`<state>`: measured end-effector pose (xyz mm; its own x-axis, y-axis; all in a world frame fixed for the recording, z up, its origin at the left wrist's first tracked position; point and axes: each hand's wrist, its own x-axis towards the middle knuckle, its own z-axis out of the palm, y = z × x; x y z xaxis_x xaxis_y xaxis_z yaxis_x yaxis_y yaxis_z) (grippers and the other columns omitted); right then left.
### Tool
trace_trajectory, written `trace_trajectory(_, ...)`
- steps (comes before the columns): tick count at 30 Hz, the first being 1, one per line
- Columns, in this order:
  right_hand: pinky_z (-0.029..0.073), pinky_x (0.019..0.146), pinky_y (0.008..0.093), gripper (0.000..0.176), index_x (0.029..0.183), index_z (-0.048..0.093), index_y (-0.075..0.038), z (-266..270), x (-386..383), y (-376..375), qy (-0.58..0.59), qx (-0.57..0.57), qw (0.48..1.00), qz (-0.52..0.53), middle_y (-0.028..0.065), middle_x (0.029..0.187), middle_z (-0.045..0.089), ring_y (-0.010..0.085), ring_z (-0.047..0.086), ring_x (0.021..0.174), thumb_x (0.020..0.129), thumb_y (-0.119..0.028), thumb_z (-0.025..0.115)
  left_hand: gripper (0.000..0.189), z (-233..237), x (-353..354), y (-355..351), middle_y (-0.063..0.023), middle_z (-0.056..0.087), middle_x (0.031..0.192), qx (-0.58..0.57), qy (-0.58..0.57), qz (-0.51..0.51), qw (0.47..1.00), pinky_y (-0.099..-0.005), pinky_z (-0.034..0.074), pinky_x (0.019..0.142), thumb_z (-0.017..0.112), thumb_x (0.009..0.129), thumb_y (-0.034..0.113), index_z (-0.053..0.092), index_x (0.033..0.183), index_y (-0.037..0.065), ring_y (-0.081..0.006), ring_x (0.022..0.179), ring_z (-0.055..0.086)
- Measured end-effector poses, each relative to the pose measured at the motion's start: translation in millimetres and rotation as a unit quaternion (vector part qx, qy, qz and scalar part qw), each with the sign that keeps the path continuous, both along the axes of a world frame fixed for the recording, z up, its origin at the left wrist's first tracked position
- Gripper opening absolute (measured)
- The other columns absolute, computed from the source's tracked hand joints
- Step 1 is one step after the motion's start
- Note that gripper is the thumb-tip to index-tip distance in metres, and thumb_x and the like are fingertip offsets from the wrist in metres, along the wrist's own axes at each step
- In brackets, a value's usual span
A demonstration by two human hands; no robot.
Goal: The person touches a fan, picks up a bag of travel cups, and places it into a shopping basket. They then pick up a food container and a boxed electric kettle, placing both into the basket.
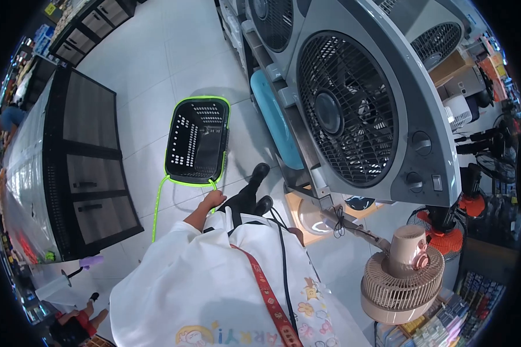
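Note:
My left hand (214,199) is closed around one side of the bright green pull handle (158,208) of a shopping basket. The basket (200,144) is black with perforated walls and a green rim, and it rests on the floor in front of my feet. Nothing shows inside it. The handle's other side slants down along the left, apart from my hand. At the right edge of my white shirt, a small patch of skin may be part of my right hand (297,234); its fingers are hidden.
Large grey box fans (348,110) stand on a metal rack at the right, with a light blue panel (276,118) by its side. A beige fan (404,274) stands near my right side. A dark-framed cabinet (92,156) is at the left. Another person (78,324) is at the lower left.

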<state>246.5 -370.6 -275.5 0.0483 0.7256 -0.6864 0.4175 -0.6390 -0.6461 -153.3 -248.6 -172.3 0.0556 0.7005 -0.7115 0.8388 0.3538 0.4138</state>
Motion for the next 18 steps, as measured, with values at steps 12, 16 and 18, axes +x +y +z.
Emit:
trace_trajectory(12, 0.046, 0.073, 0.0296, 0.02, 0.088, 0.065, -0.007, 24.1, 3.9, -2.9, 0.023, 0.01, 0.999, -0.032, 0.0103, 0.09, 0.062, 0.0195, 0.06, 0.08, 0.074, -0.018, 0.056, 0.036, -2.7, -0.7, 2.5, -0.0192, 0.062, 0.076, -0.002, -0.021, 0.0, 1.0, -0.0397, 0.046, 0.071, 0.049, 0.072, 0.034, 0.064, 0.071, 0.002, -0.0334, 0.076, 0.059)
trace_trajectory(16, 0.045, 0.081, 0.0296, 0.027, 0.089, 0.065, -0.013, 23.3, -3.9, -2.2, -0.006, -0.036, 0.998, -0.044, 0.0077, 0.1, 0.06, 0.0212, 0.058, 0.091, 0.065, -0.026, 0.067, 0.037, -10.4, -5.4, -0.7, -0.014, 0.062, 0.07, 0.017, -0.011, -0.024, 0.999, -0.0353, 0.045, 0.064, 0.053, 0.073, 0.037, 0.062, 0.07, 0.002, -0.0263, 0.067, 0.06)
trace_trajectory(18, 0.044, 0.083, 0.0302, 0.032, 0.09, 0.065, -0.015, 26.4, -7.5, 2.3, -0.073, -0.069, 0.995, 0.027, 0.0066, 0.102, 0.059, 0.0218, 0.057, 0.095, 0.062, -0.03, 0.069, 0.037, -0.2, -2.5, 2.0, -0.0195, 0.061, 0.073, 0.003, 0.001, -0.028, 1.0, -0.0405, 0.046, 0.068, 0.051, 0.072, 0.036, 0.063, 0.071, 0.001, -0.0342, 0.072, 0.059)
